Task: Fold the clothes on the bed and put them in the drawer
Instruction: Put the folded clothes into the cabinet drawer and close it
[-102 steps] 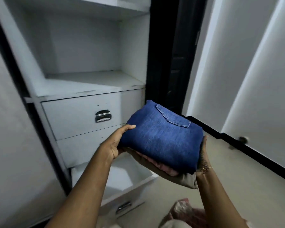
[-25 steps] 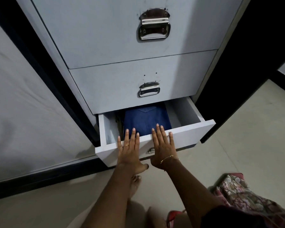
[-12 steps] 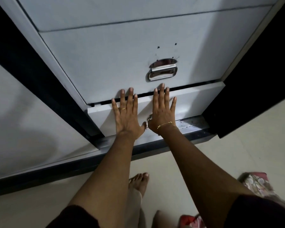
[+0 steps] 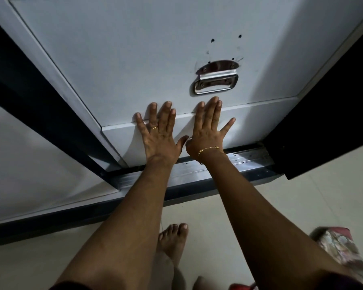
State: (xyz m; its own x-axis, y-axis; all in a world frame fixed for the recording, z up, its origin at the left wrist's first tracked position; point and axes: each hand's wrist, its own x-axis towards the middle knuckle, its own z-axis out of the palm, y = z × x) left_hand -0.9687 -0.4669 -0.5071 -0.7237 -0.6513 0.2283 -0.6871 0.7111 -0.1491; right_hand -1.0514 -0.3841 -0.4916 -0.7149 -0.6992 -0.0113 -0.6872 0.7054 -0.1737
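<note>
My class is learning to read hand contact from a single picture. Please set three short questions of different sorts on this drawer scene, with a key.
1. True or false: the left hand curls round the metal handle of the drawer above.
2. Multiple choice: the bottom drawer is A) pulled far out, B) pushed in about level with the front above, C) taken out.
3. Fill in: a gold bracelet sits on the ___ wrist.

Key: 1 false, since both the left hand and the right hand lie flat with straight fingers on the bottom drawer's front. 2 B. 3 right.
</note>
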